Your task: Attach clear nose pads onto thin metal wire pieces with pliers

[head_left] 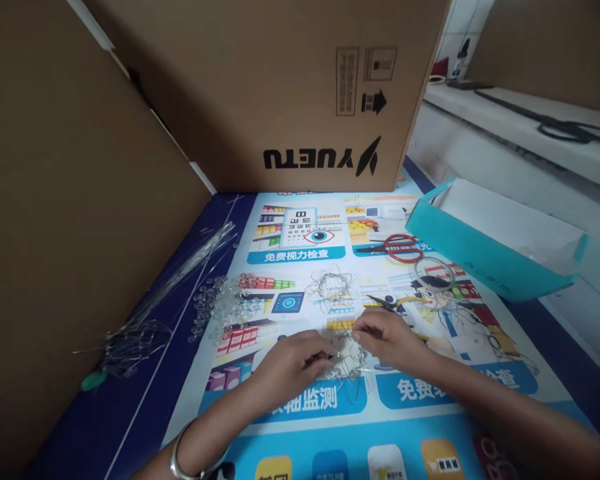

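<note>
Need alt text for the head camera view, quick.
Left hand and right hand pinch a bent wire piece together over a printed poster mat. Clear beads, red scissors and a cardboard box lie beyond.

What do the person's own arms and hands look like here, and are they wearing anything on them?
Both forearms are bare, with no sleeves in view and no gloves. The left hand and right hand are uncovered, and no rings can be made out on the fingers. The only thing worn is a plain silver metal bangle, a smooth, shiny round band on the left wrist.
</note>
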Motion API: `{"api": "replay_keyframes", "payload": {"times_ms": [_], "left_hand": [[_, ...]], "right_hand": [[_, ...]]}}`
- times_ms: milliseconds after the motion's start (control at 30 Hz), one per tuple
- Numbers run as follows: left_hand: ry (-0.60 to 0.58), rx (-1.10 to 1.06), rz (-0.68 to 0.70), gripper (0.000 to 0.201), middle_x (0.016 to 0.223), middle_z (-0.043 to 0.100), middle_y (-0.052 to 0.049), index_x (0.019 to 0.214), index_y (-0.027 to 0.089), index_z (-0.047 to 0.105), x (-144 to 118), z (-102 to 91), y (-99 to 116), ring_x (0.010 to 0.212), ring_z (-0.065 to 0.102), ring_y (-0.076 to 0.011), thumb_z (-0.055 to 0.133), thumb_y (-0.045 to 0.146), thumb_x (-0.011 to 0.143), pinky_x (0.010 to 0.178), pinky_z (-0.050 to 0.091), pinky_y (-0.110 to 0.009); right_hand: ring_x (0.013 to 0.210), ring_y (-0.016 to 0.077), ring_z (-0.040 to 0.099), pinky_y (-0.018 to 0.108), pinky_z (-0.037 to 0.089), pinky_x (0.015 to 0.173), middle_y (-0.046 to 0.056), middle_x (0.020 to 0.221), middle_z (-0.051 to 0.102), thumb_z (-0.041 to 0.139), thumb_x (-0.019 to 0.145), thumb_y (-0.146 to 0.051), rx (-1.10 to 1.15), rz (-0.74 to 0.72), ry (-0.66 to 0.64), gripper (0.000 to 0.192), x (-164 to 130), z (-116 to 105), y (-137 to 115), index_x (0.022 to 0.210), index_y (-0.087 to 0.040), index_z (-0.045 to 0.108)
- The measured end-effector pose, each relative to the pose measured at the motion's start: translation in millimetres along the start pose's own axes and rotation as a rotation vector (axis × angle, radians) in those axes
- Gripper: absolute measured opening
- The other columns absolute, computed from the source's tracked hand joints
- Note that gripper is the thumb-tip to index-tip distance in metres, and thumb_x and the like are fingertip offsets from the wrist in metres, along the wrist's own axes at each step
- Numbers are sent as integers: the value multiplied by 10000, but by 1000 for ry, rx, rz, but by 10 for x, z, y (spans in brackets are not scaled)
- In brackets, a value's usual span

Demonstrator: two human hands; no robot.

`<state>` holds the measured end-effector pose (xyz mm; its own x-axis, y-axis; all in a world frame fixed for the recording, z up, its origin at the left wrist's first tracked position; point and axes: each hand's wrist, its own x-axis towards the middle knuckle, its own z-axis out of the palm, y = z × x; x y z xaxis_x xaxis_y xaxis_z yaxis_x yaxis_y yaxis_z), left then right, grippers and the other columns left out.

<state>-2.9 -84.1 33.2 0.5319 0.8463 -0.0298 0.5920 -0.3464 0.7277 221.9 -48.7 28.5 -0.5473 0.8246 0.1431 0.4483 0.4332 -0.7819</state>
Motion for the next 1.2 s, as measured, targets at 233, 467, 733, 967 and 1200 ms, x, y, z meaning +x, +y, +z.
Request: {"api": "replay_keyframes", "payload": {"times_ms": [233,467,733,967,1200], "left_hand": [[22,-33,-23,120,852,635,9,884,228,632,21,22,32,791,579,-128,564,179,798,667,418,-206],[0,-35,-44,141,844,626,18,915,241,631,27,15,53,774,571,-125,563,187,804,651,405,-202],[11,-51,-55,123,854,631,-1,903,223,630,19,26,19,784,565,-134,560,218,803,659,399,-203],[119,-100,-78,125,830,642,-5,863,209,633,74,-93,-104,737,560,-127,526,253,815,662,400,-207],[262,-107,-185,168,727,627,7,819,191,616,331,-282,-369,666,556,-126,492,304,815,592,390,-207]], "right_hand": [[673,121,533,231,397,592,-8,698,574,532,802,-200,-43,22,-31,99,60,-42,14,715,-192,577],[655,120,533,226,396,582,-7,686,573,517,815,-216,-53,-10,-85,127,46,-68,-30,703,-190,571],[630,107,507,212,365,569,-14,673,551,515,812,-230,-8,46,-93,135,-8,-43,4,693,-183,557],[643,113,496,215,360,577,-9,681,544,499,822,-276,113,185,-104,176,-12,-154,-2,703,-169,572],[617,113,465,221,331,549,-7,670,536,495,821,-317,193,261,-100,217,-8,-250,25,705,-161,590]]}}
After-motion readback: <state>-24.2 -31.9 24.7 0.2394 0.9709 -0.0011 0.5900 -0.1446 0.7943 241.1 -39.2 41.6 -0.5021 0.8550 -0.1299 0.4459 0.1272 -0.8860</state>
